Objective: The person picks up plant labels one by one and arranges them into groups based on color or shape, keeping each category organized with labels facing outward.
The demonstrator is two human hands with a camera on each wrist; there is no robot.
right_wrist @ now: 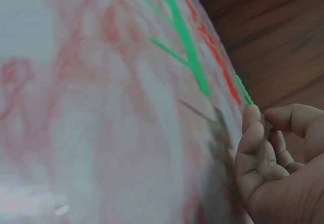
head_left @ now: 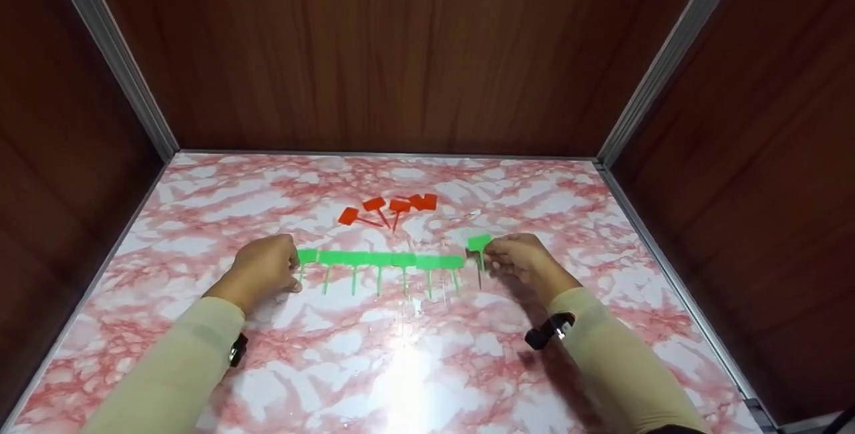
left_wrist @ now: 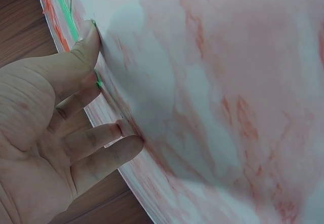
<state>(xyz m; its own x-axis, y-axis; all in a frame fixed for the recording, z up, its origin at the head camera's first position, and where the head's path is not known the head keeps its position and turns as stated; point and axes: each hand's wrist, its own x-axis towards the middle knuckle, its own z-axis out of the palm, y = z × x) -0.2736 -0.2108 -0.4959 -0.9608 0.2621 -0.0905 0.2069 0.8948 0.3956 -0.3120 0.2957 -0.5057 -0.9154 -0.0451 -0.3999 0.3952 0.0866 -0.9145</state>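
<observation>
A row of several green T-shaped plant labels [head_left: 371, 258] lies on the table, heads side by side and stems pointing to the near side. At the row's left end, my left hand [head_left: 266, 267] rests its fingertips by the end label [head_left: 306, 256]; its thumb and fingers [left_wrist: 109, 163] are spread apart, with bits of green showing at the thumb tip and index finger. My right hand [head_left: 521, 255] pinches another green plant label [head_left: 479, 243] by its head's right edge, raised just right of the row. Its stem hangs down, and a shadow falls below it.
Several red plant labels [head_left: 399, 205] lie loosely grouped behind the green row, some overlapping. Dark wood-grain panels [head_left: 387, 53] enclose the back and sides of the pink-and-white marbled table [head_left: 320, 367]. Both forearms wear pale sleeves with a dark wrist device [head_left: 551, 330].
</observation>
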